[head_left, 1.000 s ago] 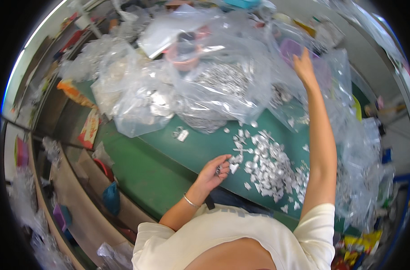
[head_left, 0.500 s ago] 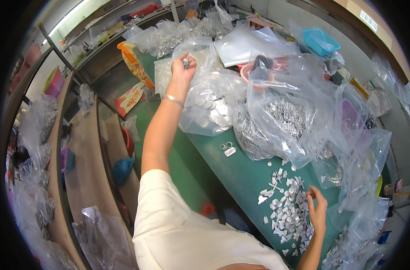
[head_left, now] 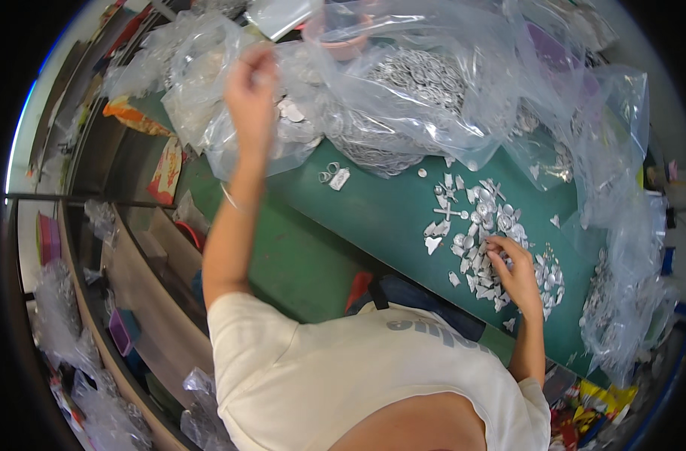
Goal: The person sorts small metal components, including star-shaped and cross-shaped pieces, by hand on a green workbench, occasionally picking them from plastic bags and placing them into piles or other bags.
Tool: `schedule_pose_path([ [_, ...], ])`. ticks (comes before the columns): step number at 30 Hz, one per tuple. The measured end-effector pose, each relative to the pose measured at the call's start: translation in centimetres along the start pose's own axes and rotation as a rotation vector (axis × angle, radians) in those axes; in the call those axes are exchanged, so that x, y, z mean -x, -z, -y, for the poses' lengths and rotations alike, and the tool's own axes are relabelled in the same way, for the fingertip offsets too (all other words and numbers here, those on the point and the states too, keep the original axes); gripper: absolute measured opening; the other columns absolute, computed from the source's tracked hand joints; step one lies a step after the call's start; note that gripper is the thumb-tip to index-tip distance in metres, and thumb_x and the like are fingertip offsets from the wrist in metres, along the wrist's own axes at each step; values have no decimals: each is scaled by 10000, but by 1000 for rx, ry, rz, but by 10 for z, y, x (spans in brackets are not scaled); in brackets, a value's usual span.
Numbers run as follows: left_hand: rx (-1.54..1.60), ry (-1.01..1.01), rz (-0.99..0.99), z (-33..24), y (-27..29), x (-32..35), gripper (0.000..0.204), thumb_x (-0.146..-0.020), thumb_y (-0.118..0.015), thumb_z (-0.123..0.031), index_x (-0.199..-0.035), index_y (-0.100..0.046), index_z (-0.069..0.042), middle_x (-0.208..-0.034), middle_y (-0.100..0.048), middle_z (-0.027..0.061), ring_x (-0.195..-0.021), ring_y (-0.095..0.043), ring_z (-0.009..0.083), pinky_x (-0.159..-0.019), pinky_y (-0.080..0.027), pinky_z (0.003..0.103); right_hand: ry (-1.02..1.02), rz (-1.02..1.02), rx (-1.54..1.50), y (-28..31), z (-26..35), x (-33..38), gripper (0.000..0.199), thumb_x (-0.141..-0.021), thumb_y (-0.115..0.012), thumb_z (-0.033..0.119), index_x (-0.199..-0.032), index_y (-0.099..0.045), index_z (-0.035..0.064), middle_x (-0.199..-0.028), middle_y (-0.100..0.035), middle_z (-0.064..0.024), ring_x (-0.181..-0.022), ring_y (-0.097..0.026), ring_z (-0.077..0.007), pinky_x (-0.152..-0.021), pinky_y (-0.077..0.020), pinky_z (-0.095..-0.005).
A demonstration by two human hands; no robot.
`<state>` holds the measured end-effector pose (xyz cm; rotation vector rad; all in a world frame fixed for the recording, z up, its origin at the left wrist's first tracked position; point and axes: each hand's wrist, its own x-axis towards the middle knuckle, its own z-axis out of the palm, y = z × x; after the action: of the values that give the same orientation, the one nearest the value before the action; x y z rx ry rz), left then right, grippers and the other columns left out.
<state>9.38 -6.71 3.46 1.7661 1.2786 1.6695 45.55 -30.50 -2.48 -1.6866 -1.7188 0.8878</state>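
Note:
My left hand (head_left: pixel 253 94), blurred by motion, is raised over the clear plastic bags at the far left of the table. Its fingers are curled, with a greyish glint of small silver pieces between them. Below it, a clear bag (head_left: pixel 230 154) holds flat round silver discs (head_left: pixel 290 111). My right hand (head_left: pixel 516 274) reaches into a loose pile of small silver metal pieces (head_left: pixel 478 259) on the green table (head_left: pixel 365 225). Thumb and forefinger close around a small piece there, partly hidden by the fingers. Some pieces in the pile are cross-shaped, others rounded or pointed.
Two rings and a small silver plate (head_left: pixel 339 179) lie left of the pile. A large clear bag of silver ring-like parts (head_left: pixel 422 79) stands behind, near a pink bowl (head_left: pixel 343 46). More bags line the right side. Shelving (head_left: pixel 151 263) stands on my left.
The view has turned down and to the right. My right hand has moved from the pile's right side onto its pieces, its fingers closing. My left hand stays raised over the bags.

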Motion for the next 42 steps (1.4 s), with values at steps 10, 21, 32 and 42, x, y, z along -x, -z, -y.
schedule_pose_path([
  [10,-247,-60,630,-31,-127,236,254,-730,-694,-43,-958,-584,-23,-926,-524,121,-811,-523,304,-695,-447,368,-67,-218,5,-15,-24,34,190,-793,-608,7,-981,-606,-25,-792,-585,-132,-719,-562,-255,-695,-448,-327],
  [21,497,571,537,-45,-141,241,206,-787,-615,54,-984,-574,9,-892,-590,69,-709,-556,137,-629,-457,238,-214,-184,-776,-24,-40,48,212,-919,-534,99,-1101,-579,1,-860,-618,-28,-802,-561,-87,-725,-453,-232],
  [32,17,592,667,-22,-137,238,267,-793,-684,-149,-997,-571,-18,-726,-552,37,-559,-501,159,-539,-448,288,110,-400,116,-28,-44,-3,221,-784,-635,46,-1001,-606,15,-876,-608,-107,-798,-564,-232,-709,-444,-321],
  [42,60,692,806,-30,-144,233,175,-782,-673,-158,-876,-598,-31,-712,-603,59,-589,-578,244,-488,-444,324,183,-524,334,-39,-53,-31,79,-744,-656,83,-799,-628,34,-810,-606,-74,-818,-531,-244,-725,-378,-355],
])
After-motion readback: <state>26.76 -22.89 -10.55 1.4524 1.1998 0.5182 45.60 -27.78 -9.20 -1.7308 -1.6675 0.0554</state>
